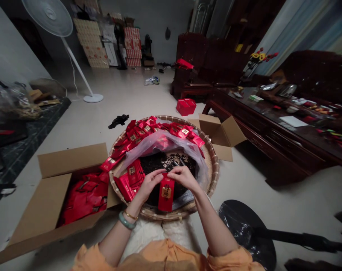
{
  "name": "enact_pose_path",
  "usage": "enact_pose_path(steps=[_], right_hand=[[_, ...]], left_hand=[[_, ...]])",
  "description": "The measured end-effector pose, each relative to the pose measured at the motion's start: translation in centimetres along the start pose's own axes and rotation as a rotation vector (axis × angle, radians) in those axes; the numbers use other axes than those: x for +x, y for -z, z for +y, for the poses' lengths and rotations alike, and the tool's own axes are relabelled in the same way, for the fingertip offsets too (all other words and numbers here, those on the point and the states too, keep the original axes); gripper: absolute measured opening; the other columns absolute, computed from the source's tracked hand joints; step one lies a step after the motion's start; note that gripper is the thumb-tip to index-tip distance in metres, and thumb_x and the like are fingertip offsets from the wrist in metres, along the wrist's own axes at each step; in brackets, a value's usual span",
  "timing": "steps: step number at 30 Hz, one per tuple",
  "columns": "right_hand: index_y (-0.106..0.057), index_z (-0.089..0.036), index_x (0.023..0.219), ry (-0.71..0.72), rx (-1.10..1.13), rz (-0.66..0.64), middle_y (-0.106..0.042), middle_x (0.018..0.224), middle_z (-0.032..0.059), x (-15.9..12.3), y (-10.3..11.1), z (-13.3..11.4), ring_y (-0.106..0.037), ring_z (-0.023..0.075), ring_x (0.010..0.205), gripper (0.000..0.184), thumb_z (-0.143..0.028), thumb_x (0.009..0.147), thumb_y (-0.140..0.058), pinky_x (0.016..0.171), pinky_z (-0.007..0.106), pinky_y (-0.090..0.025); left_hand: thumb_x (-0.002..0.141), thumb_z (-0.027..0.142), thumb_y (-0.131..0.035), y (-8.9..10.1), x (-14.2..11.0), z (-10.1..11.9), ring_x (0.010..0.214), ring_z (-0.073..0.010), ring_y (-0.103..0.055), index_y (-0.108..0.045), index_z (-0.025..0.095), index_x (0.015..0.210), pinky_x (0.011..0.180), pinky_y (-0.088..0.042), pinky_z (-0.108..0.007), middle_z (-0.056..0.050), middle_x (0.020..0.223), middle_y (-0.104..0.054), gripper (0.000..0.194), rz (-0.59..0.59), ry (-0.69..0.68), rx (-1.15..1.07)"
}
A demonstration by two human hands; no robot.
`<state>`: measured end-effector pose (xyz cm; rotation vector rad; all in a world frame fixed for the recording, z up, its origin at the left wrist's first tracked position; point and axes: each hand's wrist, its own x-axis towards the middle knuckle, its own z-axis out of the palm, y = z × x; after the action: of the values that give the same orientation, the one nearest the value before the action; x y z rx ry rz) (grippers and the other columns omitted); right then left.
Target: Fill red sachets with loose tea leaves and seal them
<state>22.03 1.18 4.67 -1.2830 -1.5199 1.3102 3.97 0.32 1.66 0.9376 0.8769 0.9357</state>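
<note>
From my remote post I record the left hand (149, 183) and right hand (185, 177), fingers pinched narrow, both gripping the top of one red packet (166, 196) upright above the woven tray's (215, 165) near part. Inside the tray I note dark loose pieces (150, 164), stacked packets (134, 173) at left, heaped packets (144, 130) at its far side. Left of the tray: an open carton (46, 205) containing red packs (84, 205).

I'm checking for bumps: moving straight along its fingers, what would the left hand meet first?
Probably the right hand, whose fingertips lie just across the top of the red packet; exact depth is unclear.
</note>
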Motion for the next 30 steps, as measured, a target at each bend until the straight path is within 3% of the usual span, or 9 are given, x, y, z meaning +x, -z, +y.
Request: enact_pose_path(steps=[4,8,12,14,19,26,30], right_hand=[[-0.067,-0.014,0.072,-0.073,0.074,0.039,-0.053,0.049,-0.0042,0.5,-1.0,0.5,-0.038,0.0057,0.04,0.03,-0.043,0.067,-0.067,0.039,0.018,-0.026],[-0.062,-0.015,0.069,-0.111,0.145,0.065,-0.051,0.047,-0.0062,0.6,-1.6,1.4,-0.038,0.0049,0.038,0.032,-0.045,0.063,-0.07,0.036,0.017,-0.026],[-0.055,-0.016,0.061,-0.146,0.243,0.137,-0.054,0.046,-0.0052,0.5,-2.3,2.3,-0.042,0.0063,0.036,0.037,-0.047,0.056,-0.074,0.035,0.018,-0.033],[-0.055,-0.016,0.061,-0.146,0.263,0.158,-0.056,0.046,-0.0044,0.6,-2.5,2.6,-0.044,0.0072,0.036,0.038,-0.048,0.054,-0.074,0.035,0.019,-0.035],[-0.056,-0.016,0.063,-0.121,0.254,0.212,-0.056,0.046,-0.0042,0.7,-2.4,2.9,-0.045,0.0074,0.035,0.036,-0.047,0.057,-0.073,0.034,0.019,-0.035],[-0.058,-0.016,0.064,-0.114,0.185,0.2,-0.054,0.045,-0.0041,0.8,-2.4,3.5,-0.045,0.0085,0.036,0.037,-0.05,0.059,-0.072,0.035,0.02,-0.033],[-0.064,-0.015,0.077,-0.04,-0.012,0.288,-0.063,0.063,0.0025,1.5,-0.6,4.7,-0.056,0.0135,0.055,0.037,-0.051,0.076,-0.055,0.048,0.023,-0.042]], left_hand=[[0.066,0.04,-0.072,-0.7,0.8,-0.1,0.062,-0.0151,-0.061,-0.07,0.011,0.081,0.059,-0.044,-0.024,-0.004,0.072,-0.07,0.033,0.062,0.041,0.075],[0.059,0.04,-0.076,-0.8,1.1,-0.4,0.052,-0.0119,-0.057,-0.068,0.011,0.075,0.052,-0.043,-0.022,-0.001,0.063,-0.068,0.034,0.143,0.088,-0.003],[0.057,0.041,-0.077,-0.9,0.9,-0.5,0.048,-0.0102,-0.055,-0.065,0.011,0.065,0.047,-0.04,-0.02,0.0,0.056,-0.064,0.034,0.216,0.083,0.038],[0.059,0.041,-0.076,-0.9,0.6,-0.3,0.051,-0.0113,-0.058,-0.065,0.011,0.072,0.049,-0.042,-0.02,-0.001,0.061,-0.066,0.035,0.166,0.1,0.008],[0.064,0.038,-0.075,-1.0,-0.5,0.0,0.061,-0.0196,-0.067,-0.058,0.011,0.099,0.057,-0.052,-0.029,-0.012,0.084,-0.07,0.047,-0.157,0.334,-0.084],[0.062,0.033,-0.077,-1.3,-0.8,-0.8,0.054,-0.018,-0.066,-0.056,0.011,0.093,0.051,-0.052,-0.028,-0.015,0.085,-0.071,0.043,-0.112,0.36,-0.072],[0.062,0.033,-0.077,-1.4,-0.7,-0.7,0.053,-0.017,-0.065,-0.059,0.01,0.097,0.05,-0.052,-0.027,-0.013,0.085,-0.071,0.045,-0.074,0.341,-0.03]])
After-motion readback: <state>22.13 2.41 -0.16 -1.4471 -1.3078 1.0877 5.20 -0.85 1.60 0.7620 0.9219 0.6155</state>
